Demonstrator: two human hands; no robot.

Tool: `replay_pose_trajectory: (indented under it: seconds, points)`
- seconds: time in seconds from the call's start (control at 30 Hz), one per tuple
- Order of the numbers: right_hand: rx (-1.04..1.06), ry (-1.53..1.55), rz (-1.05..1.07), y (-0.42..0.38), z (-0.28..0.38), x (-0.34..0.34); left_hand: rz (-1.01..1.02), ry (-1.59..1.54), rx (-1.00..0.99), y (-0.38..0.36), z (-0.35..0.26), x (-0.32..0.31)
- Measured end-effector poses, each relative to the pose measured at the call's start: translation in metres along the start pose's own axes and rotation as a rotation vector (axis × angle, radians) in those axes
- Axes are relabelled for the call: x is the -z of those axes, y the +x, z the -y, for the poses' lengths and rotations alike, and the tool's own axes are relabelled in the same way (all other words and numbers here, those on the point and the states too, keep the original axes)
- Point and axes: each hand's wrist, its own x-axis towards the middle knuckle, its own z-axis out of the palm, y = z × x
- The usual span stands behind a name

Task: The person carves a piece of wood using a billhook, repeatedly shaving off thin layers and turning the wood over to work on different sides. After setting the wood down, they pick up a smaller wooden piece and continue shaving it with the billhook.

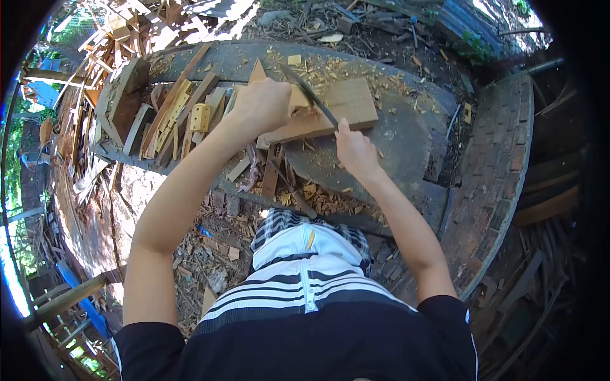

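A dark, long blade-like tool (310,94) slants across a flat wooden block (348,105) on the workbench. My right hand (357,151) is closed round the tool's near end, at the block's front edge. My left hand (265,106) is a fist at the block's left end, beside a smaller pale wood piece (300,97). The fingers of the left hand curl away from view, and what they grip cannot be made out. Wood chips lie round the block.
The grey workbench (400,152) carries wood strips (181,114), a yellow drilled block (200,118) and an open wooden box (121,105) at left. A brick ledge (489,165) runs along the right. Shavings (337,202) lie near the bench's front; scrap wood is heaped beyond its left side.
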Motion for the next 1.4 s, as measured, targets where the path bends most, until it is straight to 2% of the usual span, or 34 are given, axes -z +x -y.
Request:
replay_pose_trajectory:
  seconds: [0.07,0.13,0.17,0.23,0.27,0.33,0.37,0.43,0.5,0.6,0.7,0.77,0.8,0.87,0.9,0.97,1.0,1.1,1.17,1.27,1.33,1.4]
  points:
    - [-0.009,-0.057,0.041,0.004,-0.015,-0.012,0.02,-0.004,-0.001,0.001,0.001,-0.005]
    - [0.053,0.22,0.119,0.013,-0.019,-0.009,0.018,-0.004,-0.002,-0.003,-0.001,-0.005]
    - [0.051,0.217,0.104,0.013,-0.022,-0.005,0.01,-0.005,0.004,-0.002,-0.001,-0.002]
    - [0.113,0.13,-0.023,0.009,-0.003,0.017,-0.001,-0.004,0.009,-0.002,-0.003,0.006]
    - [0.1,0.136,-0.003,0.004,0.013,0.035,0.012,-0.015,0.018,-0.007,-0.005,0.003]
    - [0.196,0.274,-0.233,0.0,0.042,0.075,0.023,-0.023,0.018,-0.006,-0.002,-0.003]
    - [0.197,0.277,-0.221,0.0,0.044,0.077,0.006,-0.019,0.001,-0.006,-0.003,-0.002]
    - [0.225,0.304,-0.361,-0.001,0.047,0.078,-0.024,-0.015,-0.016,-0.005,0.0,-0.004]
    - [0.07,-0.011,-0.072,0.004,0.002,0.006,-0.016,-0.017,-0.004,-0.003,-0.001,-0.005]
    - [0.041,-0.094,-0.002,0.003,-0.018,-0.021,-0.017,-0.008,0.006,-0.001,-0.001,-0.002]
    - [0.022,0.069,0.006,0.005,-0.022,-0.018,-0.006,-0.029,-0.007,-0.006,-0.001,-0.006]
    - [-0.05,0.346,0.251,0.014,-0.03,-0.005,-0.01,-0.053,-0.001,-0.006,0.002,-0.005]
    - [-0.054,0.35,0.251,0.013,-0.024,0.004,-0.002,-0.042,0.018,-0.007,0.0,-0.004]
    - [0.126,0.197,-0.095,0.009,-0.004,0.034,0.022,-0.039,0.027,-0.007,-0.005,-0.004]
    - [0.116,0.194,-0.085,0.005,0.009,0.049,0.015,-0.045,0.02,-0.008,-0.006,-0.002]
    - [0.173,0.263,-0.306,0.0,0.033,0.07,-0.038,-0.043,-0.004,-0.008,-0.001,-0.007]
    - [0.181,0.265,-0.304,0.002,0.031,0.061,-0.04,-0.043,0.004,-0.008,0.001,-0.008]
    - [-0.025,-0.075,0.03,0.003,-0.011,-0.021,0.011,0.022,0.025,-0.007,-0.006,-0.007]
    - [-0.001,-0.042,0.019,0.014,-0.011,-0.019,-0.093,0.008,-0.011,-0.012,-0.007,-0.007]
    - [0.018,-0.001,0.013,0.002,-0.024,-0.031,-0.014,-0.017,0.013,-0.007,0.002,-0.015]
    - [0.07,0.019,-0.023,0.009,-0.024,-0.029,-0.049,-0.045,0.021,-0.013,0.005,-0.016]
    - [-0.233,0.768,0.438,0.013,-0.032,-0.019,-0.074,-0.072,0.019,-0.023,0.008,-0.024]
